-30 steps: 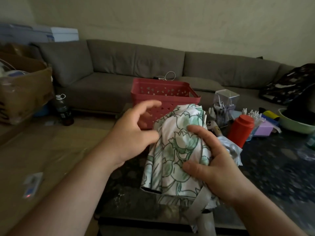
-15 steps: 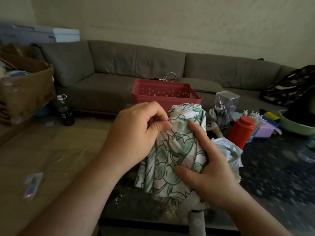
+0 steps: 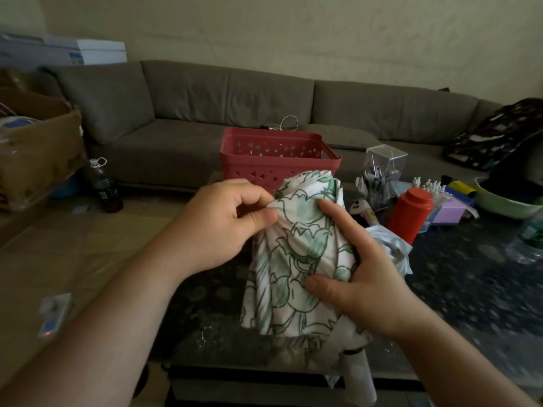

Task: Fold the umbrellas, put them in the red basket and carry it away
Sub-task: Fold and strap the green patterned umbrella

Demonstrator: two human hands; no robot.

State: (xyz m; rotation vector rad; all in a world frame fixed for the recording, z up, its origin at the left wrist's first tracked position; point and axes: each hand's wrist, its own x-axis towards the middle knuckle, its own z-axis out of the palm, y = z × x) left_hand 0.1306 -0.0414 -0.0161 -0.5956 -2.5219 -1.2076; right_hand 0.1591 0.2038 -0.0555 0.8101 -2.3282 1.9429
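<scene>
From the head camera, we are holding a white fabric umbrella printed with green outlined flowers [image 3: 296,259] upright over the near edge of the dark speckled table [image 3: 470,283], its pale handle [image 3: 357,377] pointing down toward us. Our left hand [image 3: 217,224] is pinching a fold of the canopy near its top, thumb and forefinger clamped together on the cloth and the other fingers curled in behind. Our right hand [image 3: 361,277] is wrapping the bundle from the right side, thumb pressing across the front and the index finger lying stretched up along the fabric. Just behind the umbrella, the red perforated plastic basket [image 3: 276,160] is sitting at the table's far end, before the long grey-brown sofa [image 3: 235,107]. To the right we are seeing a red cylindrical canister [image 3: 410,212], a clear plastic box [image 3: 383,168] and a pale green bowl [image 3: 499,204].
</scene>
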